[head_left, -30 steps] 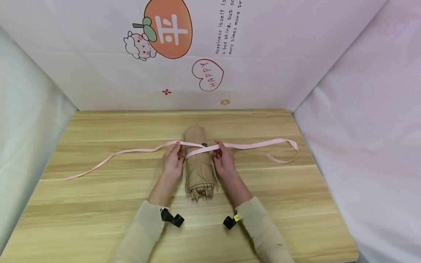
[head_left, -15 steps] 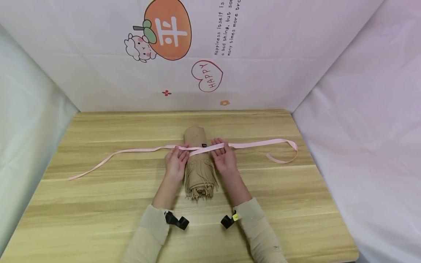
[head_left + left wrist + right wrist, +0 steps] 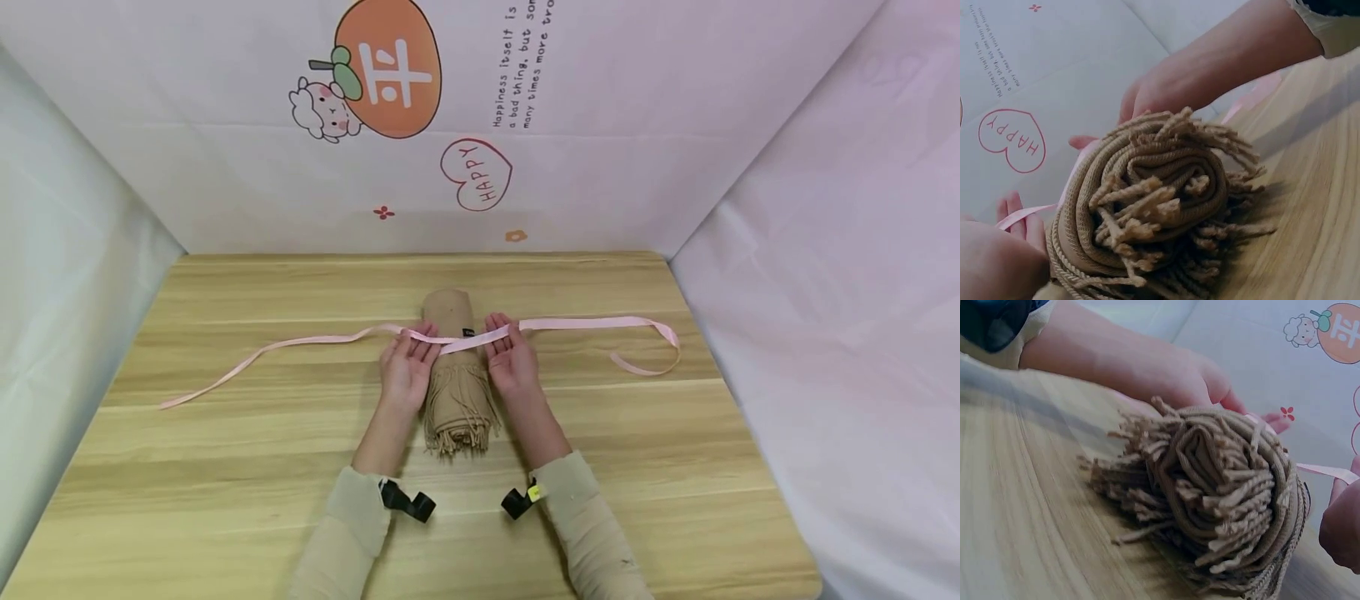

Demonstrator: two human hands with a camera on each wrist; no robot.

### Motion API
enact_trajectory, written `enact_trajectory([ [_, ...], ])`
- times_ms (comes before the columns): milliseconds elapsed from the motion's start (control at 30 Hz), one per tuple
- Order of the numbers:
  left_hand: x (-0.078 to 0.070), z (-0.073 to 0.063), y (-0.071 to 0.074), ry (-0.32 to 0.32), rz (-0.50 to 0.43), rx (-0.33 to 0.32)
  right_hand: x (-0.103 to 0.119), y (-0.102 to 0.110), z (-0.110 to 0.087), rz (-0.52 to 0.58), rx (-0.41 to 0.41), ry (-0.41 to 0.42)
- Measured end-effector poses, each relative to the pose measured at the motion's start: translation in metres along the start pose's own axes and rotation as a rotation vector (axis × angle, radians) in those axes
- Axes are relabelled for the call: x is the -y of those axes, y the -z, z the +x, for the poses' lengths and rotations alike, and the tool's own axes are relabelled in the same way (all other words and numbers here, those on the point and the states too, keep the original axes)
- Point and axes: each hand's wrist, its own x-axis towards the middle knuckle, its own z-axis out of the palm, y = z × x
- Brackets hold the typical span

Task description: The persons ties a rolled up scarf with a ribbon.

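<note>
A tan fringed scarf (image 3: 461,396), rolled into a cylinder, lies on the table with its tasselled end toward me. Around its middle runs a pink ribbon (image 3: 581,323), its two sides crossing on top. At the left of the roll my left hand (image 3: 407,367) pinches one side under the thumb, its fingers reaching over the scarf's edge. My right hand (image 3: 513,360), palm up, pinches the other side at the right. In the left wrist view the ribbon passes across the left fingers (image 3: 1015,215). The coiled fringe end (image 3: 1210,481) fills the right wrist view.
Loose ribbon tails trail across the wooden table (image 3: 225,500), a wavy one to the left and one curling back at the right. A white printed backdrop (image 3: 600,167) stands behind the table, with white sheets at both sides.
My left hand has shifted right, its fingers now over the scarf. The right hand's fingers have spread out flatter under the ribbon. The ribbon's crossing strands lie closer together.
</note>
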Motion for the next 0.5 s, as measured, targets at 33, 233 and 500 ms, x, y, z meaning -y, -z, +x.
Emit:
enact_trajectory([
  [33,0.000,0.001,0.001,0.000,0.026,-0.005,0.000,0.000,0.001,-0.015,0.004,0.006],
  [233,-0.004,0.010,0.007,0.026,0.268,0.037,0.000,-0.001,0.004,-0.149,0.040,0.031],
  [500,-0.023,0.020,0.005,0.064,0.634,0.144,0.001,-0.001,0.009,-0.406,0.165,0.081],
])
